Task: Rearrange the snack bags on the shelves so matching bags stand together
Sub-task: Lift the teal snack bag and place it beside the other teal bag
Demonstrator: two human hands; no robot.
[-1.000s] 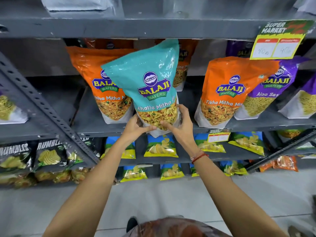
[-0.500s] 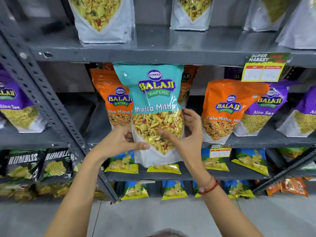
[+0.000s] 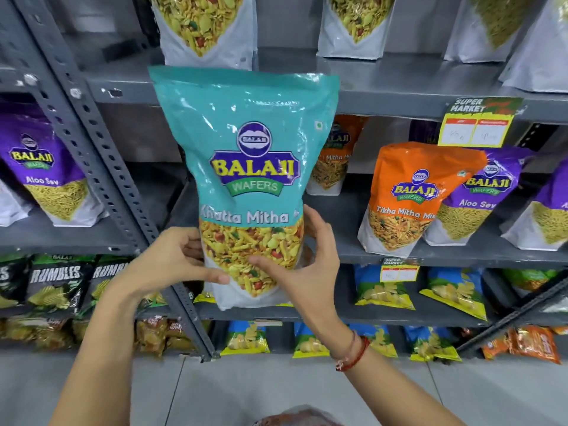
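Note:
A teal Khatta Mitha bag [image 3: 246,142] is held upright in front of the grey shelves, off the middle shelf [image 3: 430,256]. My left hand [image 3: 172,262] grips its lower left edge and my right hand [image 3: 304,265] grips its lower right, thumbs across the clear window. Behind it an orange Tikha Mitha bag [image 3: 333,155] stands partly hidden. Another orange Tikha Mitha bag [image 3: 405,195] stands to the right, beside purple Aloo Sev bags [image 3: 479,198]. The top shelf [image 3: 399,84] holds several bags with only their white bottoms in view, one [image 3: 203,26] just above the teal bag.
A slanted perforated steel upright [image 3: 101,155] crosses left of the teal bag. A purple Aloo Sev bag [image 3: 46,173] stands in the left bay. Black Rumbles packs [image 3: 55,284] and blue-yellow chip packs [image 3: 384,287] fill lower shelves. A yellow price tag [image 3: 476,124] hangs at right.
Both hands have lifted the teal bag off the middle shelf, upward and toward me. The view has tilted up, showing the top shelf and its bags.

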